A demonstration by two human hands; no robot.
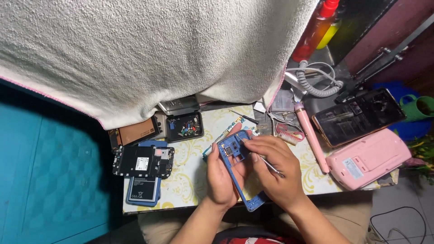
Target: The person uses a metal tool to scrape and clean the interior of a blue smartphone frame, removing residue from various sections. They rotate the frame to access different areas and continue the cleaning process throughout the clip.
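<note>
My left hand [220, 177] holds a blue phone frame [235, 156] by its left side, tilted above the small table's front edge. My right hand [275, 169] grips thin metal tweezers [266, 163], with their tip touching the top part of the frame near the camera opening. A narrow green circuit board [221, 135] lies on the table just behind the frame.
A disassembled black phone [143, 161] lies on a blue battery [143, 190] at left, behind it a black parts tray [184, 126]. To the right are a pink tool [311, 135], a pink device [366, 159] and a dark phone [357, 116]. A white towel [149, 49] hangs overhead.
</note>
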